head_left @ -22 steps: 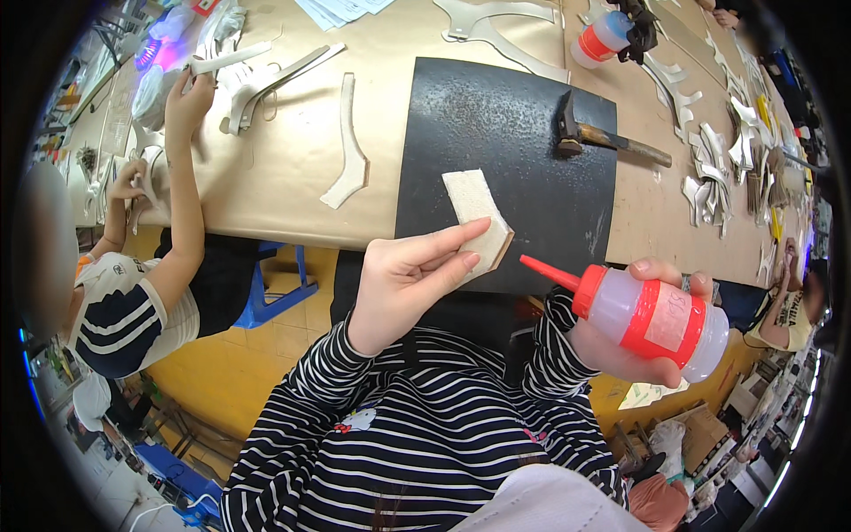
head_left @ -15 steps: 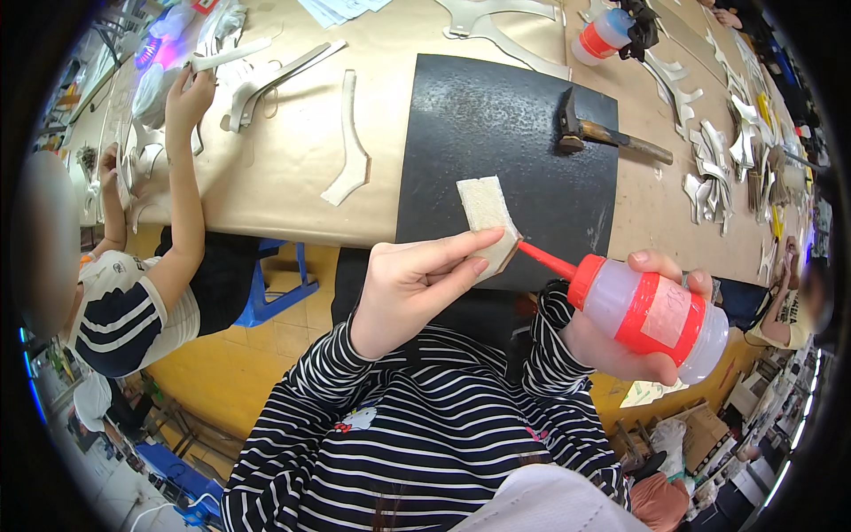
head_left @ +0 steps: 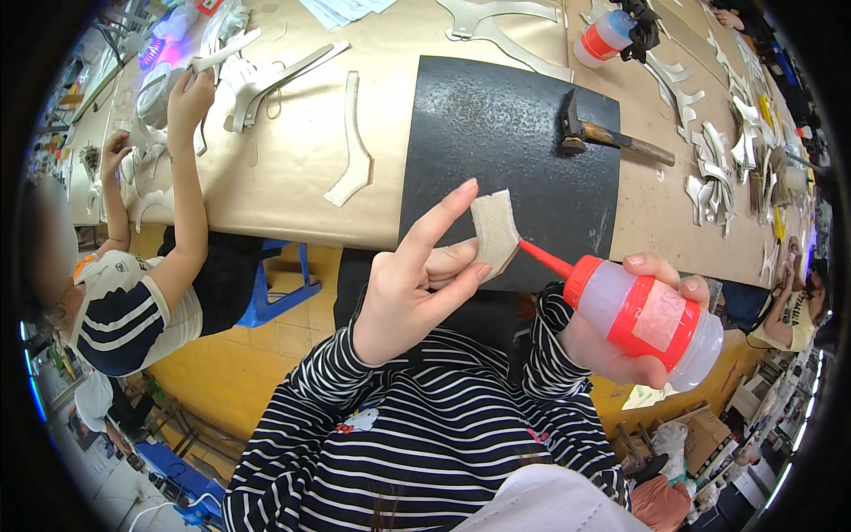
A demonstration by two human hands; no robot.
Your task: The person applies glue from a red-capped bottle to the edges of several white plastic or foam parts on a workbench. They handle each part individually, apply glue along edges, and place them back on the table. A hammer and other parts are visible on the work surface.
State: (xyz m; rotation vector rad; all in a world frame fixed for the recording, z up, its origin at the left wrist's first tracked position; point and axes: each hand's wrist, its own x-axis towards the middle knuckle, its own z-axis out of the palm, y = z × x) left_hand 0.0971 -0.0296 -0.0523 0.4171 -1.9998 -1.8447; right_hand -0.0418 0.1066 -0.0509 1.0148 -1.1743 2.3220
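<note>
Nearest, two black-and-white striped sleeves (head_left: 310, 381) lead to the person's two bare hands. With the single pale angled piece (head_left: 496, 232) as clock centre, the left hand (head_left: 425, 275) sits at 8 o'clock, pinching it between thumb and curled fingers, one index finger raised straight and clear of it. The right hand (head_left: 594, 346), at 4 o'clock, curls firmly round one squeeze bottle (head_left: 647, 315) with a red band. Its one red nozzle (head_left: 545, 258) points to 10 o'clock, the tip at the piece's edge; actual contact cannot be told.

Beyond, at 12, lies one black mat (head_left: 514, 133); one hammer (head_left: 612, 137) rests on it at 2, handle overhanging the mat's edge. One pale curved strip (head_left: 355, 142) lies at 10 on the brown-covered table (head_left: 292, 186). Between 8 and 9 are one blue stool (head_left: 306, 266) and one co-worker (head_left: 124, 310), whose two hands are among pale pieces.

Farther, a heap of pale cut parts (head_left: 709, 177), too overlapped to count, lies between 2 and 3. One second bottle (head_left: 605, 38) is at 1; paper sheets (head_left: 346, 9) lie at 11.
</note>
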